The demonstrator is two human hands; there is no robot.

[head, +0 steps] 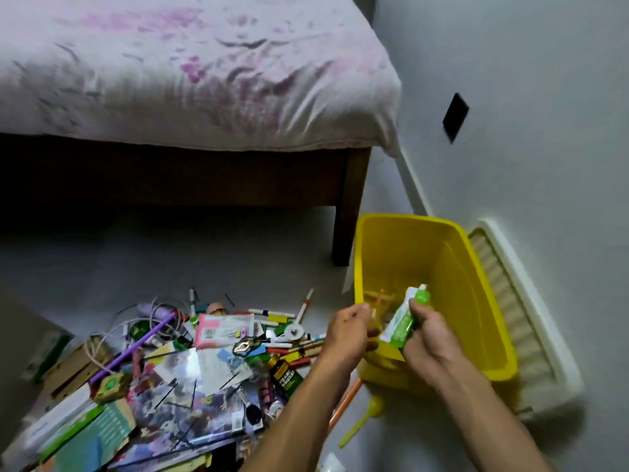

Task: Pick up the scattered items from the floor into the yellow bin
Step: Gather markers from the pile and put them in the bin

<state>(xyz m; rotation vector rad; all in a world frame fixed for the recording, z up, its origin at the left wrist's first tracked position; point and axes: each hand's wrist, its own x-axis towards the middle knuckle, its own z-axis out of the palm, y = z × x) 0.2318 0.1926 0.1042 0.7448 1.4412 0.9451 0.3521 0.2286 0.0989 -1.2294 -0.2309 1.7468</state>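
The yellow bin (476,287) stands on the floor at the right, near the wall. My right hand (430,338) is over its front rim, shut on a green and white tube (405,318) with a white cap. My left hand (350,332) is at the bin's front left corner, fingers curled around thin yellowish sticks (374,313). A few light-coloured bits lie at the bin's bottom. The pile of scattered items (204,362) covers the floor at the left: markers, a purple straw (136,349), cables, magazines, a pink packet (221,330), hairpins.
A bed with a pink-stained white sheet (187,69) on a dark wooden frame (347,212) fills the top. A white ribbed board (517,321) leans by the wall behind the bin. A yellow spoon (360,420) and an orange stick (343,407) lie between my arms.
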